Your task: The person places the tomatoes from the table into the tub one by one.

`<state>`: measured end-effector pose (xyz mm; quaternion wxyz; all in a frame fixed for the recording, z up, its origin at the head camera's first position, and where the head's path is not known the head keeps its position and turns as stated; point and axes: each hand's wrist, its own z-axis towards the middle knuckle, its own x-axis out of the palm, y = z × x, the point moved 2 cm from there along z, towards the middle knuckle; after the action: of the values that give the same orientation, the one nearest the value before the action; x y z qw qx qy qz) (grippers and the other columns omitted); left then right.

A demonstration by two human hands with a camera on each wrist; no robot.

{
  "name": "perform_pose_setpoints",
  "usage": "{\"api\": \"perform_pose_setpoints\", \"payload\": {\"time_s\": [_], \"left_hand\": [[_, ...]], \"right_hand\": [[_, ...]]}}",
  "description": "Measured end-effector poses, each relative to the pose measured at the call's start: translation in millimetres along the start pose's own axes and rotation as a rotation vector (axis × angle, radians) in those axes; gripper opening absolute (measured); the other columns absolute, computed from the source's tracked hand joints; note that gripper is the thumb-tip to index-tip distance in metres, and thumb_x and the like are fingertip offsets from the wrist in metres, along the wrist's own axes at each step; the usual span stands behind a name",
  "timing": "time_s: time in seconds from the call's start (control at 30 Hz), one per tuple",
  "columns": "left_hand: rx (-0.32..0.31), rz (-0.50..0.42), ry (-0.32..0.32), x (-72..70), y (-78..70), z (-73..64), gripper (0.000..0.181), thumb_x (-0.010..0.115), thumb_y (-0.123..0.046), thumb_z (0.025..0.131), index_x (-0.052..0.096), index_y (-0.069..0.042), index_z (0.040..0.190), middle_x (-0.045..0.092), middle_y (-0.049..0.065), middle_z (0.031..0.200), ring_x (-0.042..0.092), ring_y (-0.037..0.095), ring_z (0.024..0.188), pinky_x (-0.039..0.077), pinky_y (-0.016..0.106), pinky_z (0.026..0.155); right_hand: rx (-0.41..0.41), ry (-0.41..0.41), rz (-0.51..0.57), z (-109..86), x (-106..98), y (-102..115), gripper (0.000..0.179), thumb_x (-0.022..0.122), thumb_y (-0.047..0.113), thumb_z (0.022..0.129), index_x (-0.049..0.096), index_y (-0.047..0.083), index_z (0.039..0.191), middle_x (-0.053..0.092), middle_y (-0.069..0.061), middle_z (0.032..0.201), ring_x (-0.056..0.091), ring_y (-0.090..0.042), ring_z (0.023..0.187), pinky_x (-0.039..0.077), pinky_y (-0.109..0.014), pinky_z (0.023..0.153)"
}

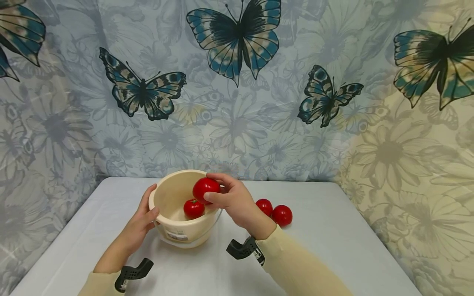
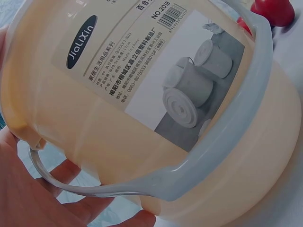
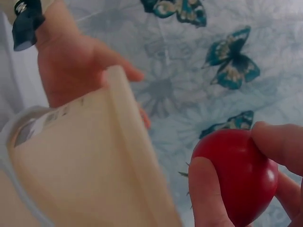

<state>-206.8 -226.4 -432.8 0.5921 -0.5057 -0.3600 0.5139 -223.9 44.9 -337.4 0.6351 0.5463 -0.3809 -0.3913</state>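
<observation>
A left hand (image 1: pixel 136 230) grips a bucket (image 1: pixel 196 231) between thumb and fingers as a right hand (image 1: pixel 240 204) pinches a tomato (image 1: pixel 203 188) at its mouth; a second tomato (image 1: pixel 194 209) sits inside, two more tomatoes (image 1: pixel 282 216) on the table (image 1: pixel 333 230), before a butterfly backdrop (image 1: pixel 237 127).

A cream bucket (image 1: pixel 166 197) of smooth, softly shiny plastic, its pale handle (image 2: pixel 227 139) also smooth plastic. The label (image 2: pixel 184 94) looks like flat printed paper. Red tomatoes (image 1: pixel 282 215) — glossy, smooth-skinned. Lightly creased cloth backdrop (image 1: pixel 237 127); matt cloth sleeves (image 1: pixel 300 263); matt black plastic wrist devices (image 1: pixel 242 249).
</observation>
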Motion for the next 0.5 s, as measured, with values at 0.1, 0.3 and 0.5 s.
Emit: {"api": "perform_pose_setpoints", "payload": {"time_s": [0.1,0.3,0.5], "left_hand": [[-0.012,-0.006,-0.004,-0.1,0.2,-0.4,0.062,0.035,-0.017,0.107,0.003,-0.023,0.160,0.004,0.013,0.162,0.030,0.040,0.132,0.044,0.040,0.090],[-0.018,-0.005,-0.005,1.3,0.3,0.2,0.063,0.035,-0.017,0.107,0.002,-0.023,0.160,0.005,0.013,0.162,0.028,0.041,0.133,0.040,0.046,0.092],[-0.016,0.008,-0.005,1.3,-0.1,0.5,0.063,0.035,-0.018,0.107,0.002,-0.024,0.160,0.004,0.013,0.162,0.029,0.042,0.133,0.040,0.048,0.093]], "right_hand": [[0.005,-0.002,0.000,5.7,3.0,-8.2,0.051,0.074,0.005,0.089,0.059,0.014,0.137,0.056,-0.012,0.130,0.060,-0.032,0.112,0.056,-0.045,0.076],[-0.004,-0.033,0.042,9.5,4.5,-12.8,0.050,0.073,0.001,0.088,0.060,0.011,0.136,0.056,-0.013,0.129,0.060,-0.032,0.112,0.056,-0.046,0.074],[-0.010,-0.036,0.026,9.2,4.4,-14.3,0.050,0.074,0.004,0.089,0.060,0.011,0.137,0.056,-0.013,0.129,0.059,-0.032,0.113,0.056,-0.045,0.074]]}}
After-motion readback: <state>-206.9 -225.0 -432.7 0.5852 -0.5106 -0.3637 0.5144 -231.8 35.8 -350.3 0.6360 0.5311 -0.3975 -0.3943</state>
